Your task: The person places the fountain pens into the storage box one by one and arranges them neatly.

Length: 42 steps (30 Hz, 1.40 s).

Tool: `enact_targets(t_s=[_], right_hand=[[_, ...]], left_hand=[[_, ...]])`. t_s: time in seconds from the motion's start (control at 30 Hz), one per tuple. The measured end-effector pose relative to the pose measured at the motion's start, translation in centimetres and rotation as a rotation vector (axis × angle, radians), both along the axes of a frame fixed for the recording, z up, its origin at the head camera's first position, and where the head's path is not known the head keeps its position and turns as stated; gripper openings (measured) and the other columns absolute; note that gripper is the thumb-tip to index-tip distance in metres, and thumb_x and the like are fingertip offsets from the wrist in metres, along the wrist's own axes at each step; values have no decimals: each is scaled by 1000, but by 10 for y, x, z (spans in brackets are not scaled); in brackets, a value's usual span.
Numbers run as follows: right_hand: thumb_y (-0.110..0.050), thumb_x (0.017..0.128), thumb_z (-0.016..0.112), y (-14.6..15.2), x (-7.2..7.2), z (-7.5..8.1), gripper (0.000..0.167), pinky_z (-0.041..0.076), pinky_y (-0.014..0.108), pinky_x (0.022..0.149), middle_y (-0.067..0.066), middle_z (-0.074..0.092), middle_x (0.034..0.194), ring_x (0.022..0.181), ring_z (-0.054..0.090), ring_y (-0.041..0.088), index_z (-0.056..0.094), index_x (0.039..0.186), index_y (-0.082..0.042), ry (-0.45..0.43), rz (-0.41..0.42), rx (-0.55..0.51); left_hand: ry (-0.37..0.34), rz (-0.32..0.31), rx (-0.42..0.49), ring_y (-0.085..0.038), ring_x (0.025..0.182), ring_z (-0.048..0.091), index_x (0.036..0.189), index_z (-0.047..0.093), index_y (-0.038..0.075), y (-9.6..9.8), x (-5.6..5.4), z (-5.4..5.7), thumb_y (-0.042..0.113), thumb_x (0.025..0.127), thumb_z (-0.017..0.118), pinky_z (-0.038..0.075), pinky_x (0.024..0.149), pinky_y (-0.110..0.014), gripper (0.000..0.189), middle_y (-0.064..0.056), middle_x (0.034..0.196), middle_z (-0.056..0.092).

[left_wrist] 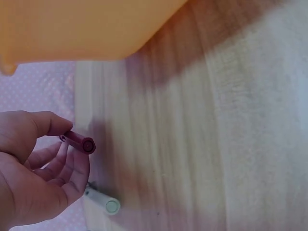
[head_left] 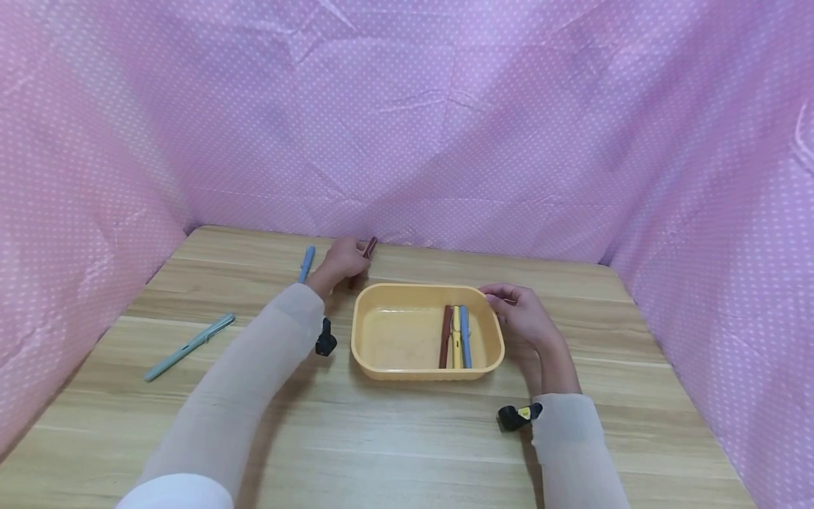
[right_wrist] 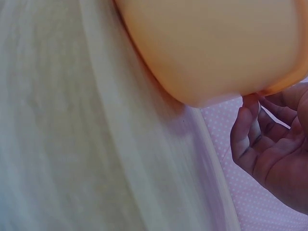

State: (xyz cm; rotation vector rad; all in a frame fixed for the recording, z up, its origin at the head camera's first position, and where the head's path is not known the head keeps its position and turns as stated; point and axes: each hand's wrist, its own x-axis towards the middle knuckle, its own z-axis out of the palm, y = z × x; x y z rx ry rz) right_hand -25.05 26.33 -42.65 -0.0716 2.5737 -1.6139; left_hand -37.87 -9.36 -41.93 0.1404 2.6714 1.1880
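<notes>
Pens [head_left: 456,337], red, yellow, blue, inside tray [head_left: 394,343]

Maroon pen [head_left: 371,247]: held aslant near far left corner of yellow tray [head_left: 394,341]. Tray upright; inside, red-brown pen [head_left: 445,339], yellow pen [head_left: 456,343], blue pen [head_left: 466,339] (parallel, right half). Leftward: second blue pen [head_left: 307,263], pale green pen [head_left: 189,348].

This place looks like a small screened corner around a table [head_left: 394,438]; whether it belongs to a home, an office or a lab, I cannot tell. A pink cloth [head_left: 407,127] with small white dots hangs like walls across the top of the frame and along its left and right sides, with creases visible. The tabletop has light wood grain and fills the lower middle.
</notes>
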Motion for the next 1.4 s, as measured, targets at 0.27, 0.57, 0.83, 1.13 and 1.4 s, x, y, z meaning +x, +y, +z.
enact_targets(t_s=[0.27,0.57,0.83,1.13,1.4], right_hand=[[-21,106,57,-1,0,1,28,49,25,70,15,68,119,88,57,19,68,128,-6,-11,-3,-1],[-20,106,56,-1,-1,0,29,49,25,70,16,67,120,89,57,18,68,128,-6,-15,-2,-5],[-19,105,59,-2,-1,0,32,52,23,74,20,69,121,94,62,15,66,129,0,28,8,-14],[-20,106,59,-2,-2,0,32,54,23,79,20,68,123,101,62,18,65,130,0,18,10,-24],[-20,106,58,-2,-5,-1,33,53,21,80,20,68,123,100,62,17,65,130,1,23,6,-21]], left_hand=[[42,6,88,-23,84,62,128,65,-3,-5,-2,12,12,97,65,54,61,-25,34,-17,105,67],[68,8,135,-25,97,59,131,65,-1,-7,-3,16,11,96,64,55,69,-26,37,-18,116,66],[61,22,197,-27,103,64,130,63,0,-5,6,25,9,96,65,58,79,-29,35,-18,121,66],[80,-2,256,-28,102,68,130,64,2,3,15,33,9,93,66,61,79,-31,37,-17,119,68],[55,-39,350,-32,101,68,132,63,1,14,27,37,7,91,64,62,80,-34,41,-17,115,68]])
